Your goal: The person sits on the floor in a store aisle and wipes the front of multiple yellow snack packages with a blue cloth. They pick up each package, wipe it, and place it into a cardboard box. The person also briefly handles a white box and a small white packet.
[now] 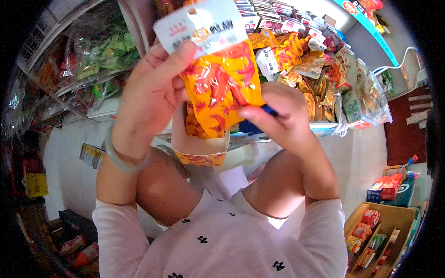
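Observation:
Both hands hold an orange plastic snack packet (226, 83) with red chillies printed on it and a white header card (205, 27) with a hang hole. My left hand (153, 90), with a pale bangle (121, 158) at the wrist, grips its upper left side, thumb on the card. At the lower right corner, my right hand (285, 111) pinches the packet between thumb and fingers. Partly hidden below it is an open cardboard display box (200, 153) with a chilli-patterned front edge. Another orange packet (194, 125) shows inside that box.
Ahead to the right, a shelf is packed with carded snack packets (292, 48). A clear bag (373, 93) hangs at its right end. Bagged goods (114, 52) fill a rack at left. A tan bin (382, 226) with packets stands at lower right, near a red box (391, 186).

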Tool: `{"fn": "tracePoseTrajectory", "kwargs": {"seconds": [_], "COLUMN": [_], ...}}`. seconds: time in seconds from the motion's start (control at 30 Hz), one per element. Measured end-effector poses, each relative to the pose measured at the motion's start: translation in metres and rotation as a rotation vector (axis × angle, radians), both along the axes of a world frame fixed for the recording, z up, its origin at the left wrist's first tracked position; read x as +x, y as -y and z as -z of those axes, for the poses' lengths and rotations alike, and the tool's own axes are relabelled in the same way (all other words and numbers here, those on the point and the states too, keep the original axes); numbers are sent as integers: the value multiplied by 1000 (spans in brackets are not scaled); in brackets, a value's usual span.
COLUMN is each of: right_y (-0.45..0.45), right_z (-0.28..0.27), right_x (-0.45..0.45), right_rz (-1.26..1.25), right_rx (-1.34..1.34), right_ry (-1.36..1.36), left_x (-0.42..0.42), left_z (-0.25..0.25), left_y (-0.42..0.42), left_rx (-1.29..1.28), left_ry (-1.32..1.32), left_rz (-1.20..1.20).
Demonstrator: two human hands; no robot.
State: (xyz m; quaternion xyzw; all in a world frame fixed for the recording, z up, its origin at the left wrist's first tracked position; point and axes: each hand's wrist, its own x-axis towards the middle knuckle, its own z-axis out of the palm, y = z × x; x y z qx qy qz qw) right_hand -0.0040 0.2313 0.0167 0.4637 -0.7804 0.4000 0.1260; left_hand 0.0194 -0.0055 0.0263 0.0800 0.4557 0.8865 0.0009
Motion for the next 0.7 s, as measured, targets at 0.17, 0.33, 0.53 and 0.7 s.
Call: {"fn": "tracePoseTrajectory", "kwargs": {"seconds": [0.17,0.33,0.53,0.7], "right_y": [-8,-15,-2,10], "right_z": [11,25,34,29], "right_x": [-12,-24,-32,-42], "right_rz": [208,263,147,8], "right_rx": [-426,-106,-76,111], "right_ry": [477,292,233,181], "left_x": [0,7,9,13], "left_z": [-6,14,29,37], "left_y": [32,23,28,22], "left_rx": [-236,-550,-1174,-1518], "left_ry": [-183,-167,-463,-577], "left_rz": [-62,-14,-185,-234]}}
